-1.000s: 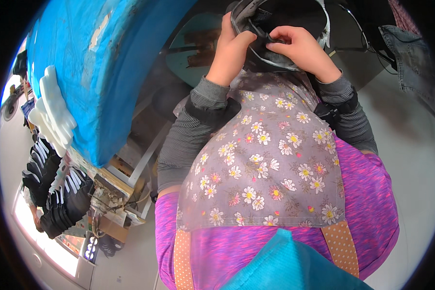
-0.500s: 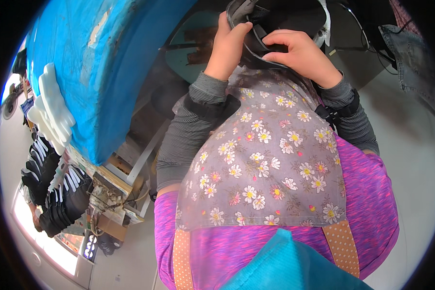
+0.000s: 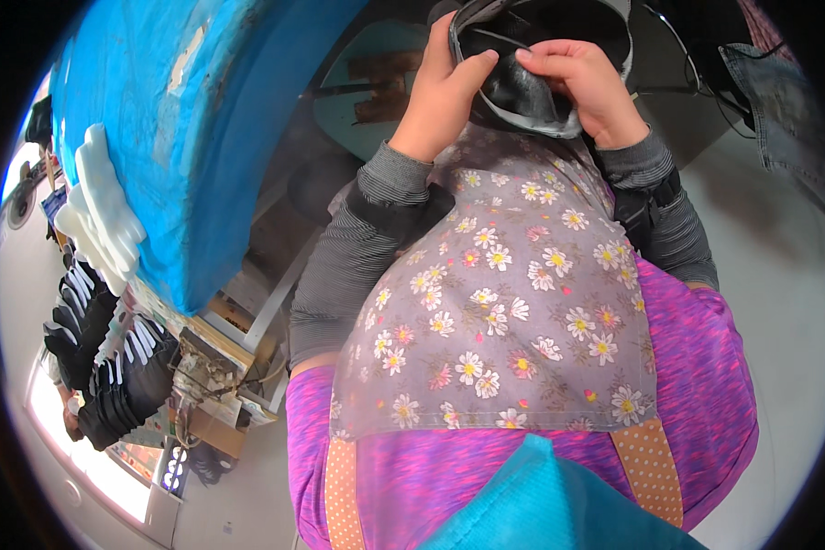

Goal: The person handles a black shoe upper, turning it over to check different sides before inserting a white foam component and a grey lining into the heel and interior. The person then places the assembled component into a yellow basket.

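The left hand (image 3: 445,96) and right hand (image 3: 582,87) are each pinching, grip closed, the rim of a dark shoe upper (image 3: 532,64), which is sitting between them above the floral apron (image 3: 504,302).

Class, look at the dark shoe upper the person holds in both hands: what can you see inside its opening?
Inside the dark shoe upper, the left hand thumb and right hand fingertips press into a black lining. Deeper in, it is shadowed and covered by the hands.

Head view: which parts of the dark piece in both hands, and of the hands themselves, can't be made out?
- Dark shoe part: its top is cut off by the picture's upper edge.
- Left hand: fingertips hidden inside the opening.
- Right hand: palm side faces away, so its hold is unseen.
- Stacked dark pieces: too small and warped at the rim.
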Demonstrator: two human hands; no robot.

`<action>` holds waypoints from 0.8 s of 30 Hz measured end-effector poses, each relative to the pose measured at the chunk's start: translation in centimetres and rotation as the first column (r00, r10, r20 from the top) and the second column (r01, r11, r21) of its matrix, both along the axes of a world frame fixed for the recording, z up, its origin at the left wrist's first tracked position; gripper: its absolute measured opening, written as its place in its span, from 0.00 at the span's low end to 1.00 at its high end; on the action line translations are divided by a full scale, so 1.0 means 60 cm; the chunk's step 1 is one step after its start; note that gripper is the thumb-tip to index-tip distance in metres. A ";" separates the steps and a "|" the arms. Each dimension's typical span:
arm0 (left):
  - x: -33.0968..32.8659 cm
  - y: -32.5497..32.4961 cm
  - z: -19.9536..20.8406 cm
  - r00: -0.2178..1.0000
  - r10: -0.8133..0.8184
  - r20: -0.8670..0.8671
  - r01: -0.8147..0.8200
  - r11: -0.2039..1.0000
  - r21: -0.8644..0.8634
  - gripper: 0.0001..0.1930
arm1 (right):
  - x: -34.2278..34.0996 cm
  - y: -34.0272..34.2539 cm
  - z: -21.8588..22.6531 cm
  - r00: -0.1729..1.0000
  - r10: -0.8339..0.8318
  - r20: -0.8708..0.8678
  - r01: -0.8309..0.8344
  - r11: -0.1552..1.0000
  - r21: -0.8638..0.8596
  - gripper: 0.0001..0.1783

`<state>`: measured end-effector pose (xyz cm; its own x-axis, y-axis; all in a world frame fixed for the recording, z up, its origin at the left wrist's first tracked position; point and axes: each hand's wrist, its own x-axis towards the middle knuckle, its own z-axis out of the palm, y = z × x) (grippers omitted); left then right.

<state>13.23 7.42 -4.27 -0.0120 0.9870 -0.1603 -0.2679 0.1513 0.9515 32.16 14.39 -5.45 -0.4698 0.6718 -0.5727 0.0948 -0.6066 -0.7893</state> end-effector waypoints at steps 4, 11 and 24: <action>0.006 0.005 0.012 0.999 0.014 -0.047 -0.016 0.999 -0.031 0.25 | -0.021 -0.022 0.048 0.985 0.172 0.012 -0.171 0.964 0.203 0.13; -0.002 0.005 -0.016 0.992 0.086 -0.094 -0.088 0.996 -0.013 0.23 | -0.005 -0.012 0.062 0.949 0.269 -0.162 -0.255 0.961 0.103 0.20; 0.002 0.010 -0.012 0.980 0.115 -0.165 -0.126 0.990 -0.058 0.18 | -0.013 -0.038 0.047 0.944 0.241 0.227 -0.319 0.846 0.428 0.15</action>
<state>13.38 8.03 -4.99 -0.1613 0.9637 -0.2129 -0.1321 0.1927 0.9723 31.40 12.11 -2.61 -0.6062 0.7279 -0.3203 0.3532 -0.1144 -0.9285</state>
